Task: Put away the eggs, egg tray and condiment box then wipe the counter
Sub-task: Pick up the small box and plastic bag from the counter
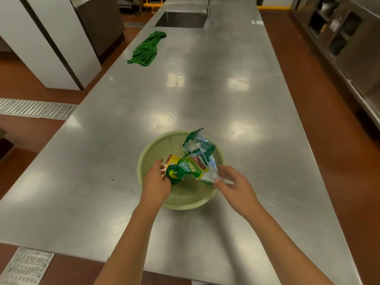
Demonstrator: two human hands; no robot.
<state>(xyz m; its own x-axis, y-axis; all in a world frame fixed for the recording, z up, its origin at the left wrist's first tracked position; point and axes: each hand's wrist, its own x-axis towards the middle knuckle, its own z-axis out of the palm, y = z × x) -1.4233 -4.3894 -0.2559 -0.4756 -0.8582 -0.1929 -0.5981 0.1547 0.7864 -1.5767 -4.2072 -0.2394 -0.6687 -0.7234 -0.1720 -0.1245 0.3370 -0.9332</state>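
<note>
Both forearms reached in from the near edge of the counter (pixel 205 89), meeting over a pale green colander (pixel 181 200) that sat near that edge, a little right of the middle. Left hand (pixel 157 182) gripped the twisted green end of a packet (pixel 183 170), fingers curled round it; right hand (pixel 234 186) pinched the packet's clear crinkled end (pixel 211 173) between thumb and fingers, probably to keep the loose plastic from spilling while it was gathered. A yellow-and-red box (pixel 173 159), likely the condiment box, lay in the colander under the packet, against the left wall. Another torn green-and-clear wrapper (pixel 197 142) stood up at the far rim. No eggs or egg tray showed. A green cloth (pixel 147 49) lay crumpled by the counter's far left edge, just before the sink (pixel 181 19), handy for the wiping not yet done.
</note>
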